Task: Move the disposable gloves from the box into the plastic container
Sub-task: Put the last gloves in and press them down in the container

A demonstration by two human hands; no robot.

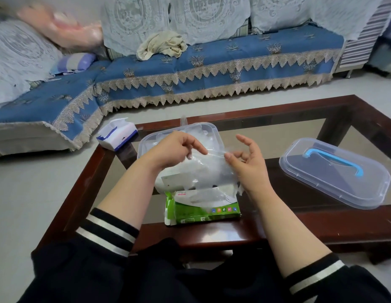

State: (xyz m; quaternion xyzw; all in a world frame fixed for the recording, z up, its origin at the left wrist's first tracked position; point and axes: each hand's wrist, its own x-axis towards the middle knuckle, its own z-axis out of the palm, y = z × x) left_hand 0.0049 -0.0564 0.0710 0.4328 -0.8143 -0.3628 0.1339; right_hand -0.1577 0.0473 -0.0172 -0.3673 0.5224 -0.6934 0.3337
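Both hands hold a thin clear disposable glove (203,169) stretched between them above the green-and-white cardboard glove box (203,209), which sits at the near edge of the dark wood, glass-topped coffee table (321,224). The left hand (175,149) and right hand (247,159) each pinch the film with thumb and fingertip, other fingers loosely curled. The clear oblong plastic container (179,133) stands just behind the hands near the table's far-left corner, its blue-handled clear lid (334,173) lying by the right edge.

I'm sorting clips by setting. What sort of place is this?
Most likely a home living room: a sofa with blue lace-trimmed covers, a low glass-topped coffee table, and a tissue pack on it.

box (203,207) before container (179,136) — lid (334,171) right.
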